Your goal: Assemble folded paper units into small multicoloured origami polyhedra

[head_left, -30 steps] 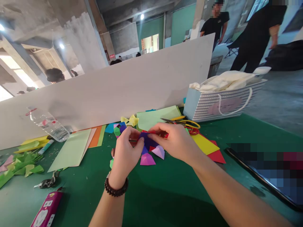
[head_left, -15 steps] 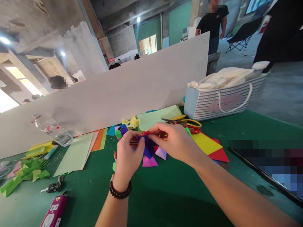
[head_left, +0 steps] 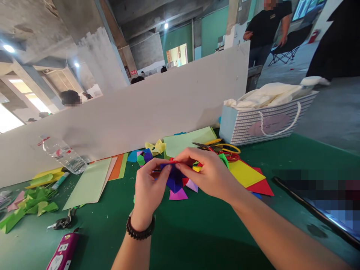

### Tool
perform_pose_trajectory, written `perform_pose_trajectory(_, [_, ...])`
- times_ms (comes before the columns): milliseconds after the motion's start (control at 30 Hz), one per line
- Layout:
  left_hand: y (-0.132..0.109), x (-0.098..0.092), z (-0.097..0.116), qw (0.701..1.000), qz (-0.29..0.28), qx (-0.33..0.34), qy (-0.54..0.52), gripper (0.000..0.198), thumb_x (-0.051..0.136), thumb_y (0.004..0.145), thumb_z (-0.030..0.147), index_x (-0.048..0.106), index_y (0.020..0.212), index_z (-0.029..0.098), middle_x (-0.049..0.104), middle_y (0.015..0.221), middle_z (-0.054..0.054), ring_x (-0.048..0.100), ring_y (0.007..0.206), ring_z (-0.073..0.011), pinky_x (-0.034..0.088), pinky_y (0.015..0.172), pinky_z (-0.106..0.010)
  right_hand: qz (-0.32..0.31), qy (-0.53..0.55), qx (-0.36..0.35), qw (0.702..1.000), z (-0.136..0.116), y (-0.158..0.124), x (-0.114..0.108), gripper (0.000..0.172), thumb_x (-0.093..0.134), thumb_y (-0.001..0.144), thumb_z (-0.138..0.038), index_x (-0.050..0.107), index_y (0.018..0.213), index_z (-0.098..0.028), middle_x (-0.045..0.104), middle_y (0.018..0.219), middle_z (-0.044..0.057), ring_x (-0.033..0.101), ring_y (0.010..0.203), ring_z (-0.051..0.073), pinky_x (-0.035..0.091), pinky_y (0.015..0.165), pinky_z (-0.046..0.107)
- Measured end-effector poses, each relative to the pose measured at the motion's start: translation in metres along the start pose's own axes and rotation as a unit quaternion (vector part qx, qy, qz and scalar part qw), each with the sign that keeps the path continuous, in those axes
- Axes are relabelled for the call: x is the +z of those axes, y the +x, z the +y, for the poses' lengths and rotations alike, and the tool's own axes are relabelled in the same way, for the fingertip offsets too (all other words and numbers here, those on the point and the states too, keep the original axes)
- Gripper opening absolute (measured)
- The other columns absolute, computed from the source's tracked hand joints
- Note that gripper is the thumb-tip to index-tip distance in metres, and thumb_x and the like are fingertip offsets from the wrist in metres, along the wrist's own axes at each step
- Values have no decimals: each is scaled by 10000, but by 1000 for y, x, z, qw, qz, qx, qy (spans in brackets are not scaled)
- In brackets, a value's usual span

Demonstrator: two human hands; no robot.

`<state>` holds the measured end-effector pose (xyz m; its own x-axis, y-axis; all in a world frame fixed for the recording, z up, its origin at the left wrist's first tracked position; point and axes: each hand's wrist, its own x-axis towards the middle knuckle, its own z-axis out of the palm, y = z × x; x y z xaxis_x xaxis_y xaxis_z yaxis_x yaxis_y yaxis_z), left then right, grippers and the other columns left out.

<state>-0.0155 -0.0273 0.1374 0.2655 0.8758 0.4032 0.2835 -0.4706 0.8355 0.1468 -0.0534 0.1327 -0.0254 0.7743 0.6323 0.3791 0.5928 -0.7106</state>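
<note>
From the head camera, a person's left hand (head_left: 147, 195), with a dark wooden bead bracelet (head_left: 140, 227) on its wrist, and right hand (head_left: 209, 174) meet over a folded dark blue paper piece (head_left: 174, 180). The fingers (head_left: 182, 157) of both hands are together, clamped on its upper edge, holding it between the hands just above a green-topped table (head_left: 197, 240). Over the last second the pinch has hardly shifted; the view has only swung a little.

Directly below the folded dark blue paper piece lies a pink paper triangle (head_left: 178, 195). Beyond it are yellow-handled steel scissors (head_left: 222, 147), and further beyond, a striped paper gift bag (head_left: 253, 125) stuffed with cream cloth (head_left: 264, 95). To its right are a yellow paper sheet (head_left: 244, 174) and a red paper sheet (head_left: 261, 187). Well to its left lie a clear plastic water bottle (head_left: 63, 155) and torn green paper scraps (head_left: 30, 204).
</note>
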Motion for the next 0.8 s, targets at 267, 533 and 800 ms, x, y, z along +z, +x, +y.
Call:
perform_pose_trajectory(267, [2, -4, 4, 999, -17, -32, -19, 167, 631, 811, 257, 718, 938, 194, 727, 876, -47, 673, 776, -150, 571, 636, -229, 30, -66, 2, 997, 3, -2, 1, 57, 577, 860, -193, 623, 828, -204, 684, 732, -9, 625, 652, 119, 470, 565, 229])
perform_pose_trajectory(533, [0, -3, -3, 1000, -15, -20, -8, 199, 585, 766, 128, 683, 926, 192, 685, 905, -26, 646, 849, -139, 580, 698, -228, 56, -166, -97, 980, 11, -3, 8, 56, 582, 872, -151, 620, 857, -189, 667, 757, 2, 610, 715, 136, 454, 632, 260])
perform_pose_trajectory(800, [2, -3, -1, 999, -10, -39, 23, 116, 607, 807, 242, 676, 862, 167, 666, 789, -17, 604, 668, -102, 512, 566, -184, 37, -159, -82, 983, 15, -3, 11, 53, 583, 874, -160, 626, 873, -190, 679, 800, 14, 625, 757, 146, 473, 668, 270])
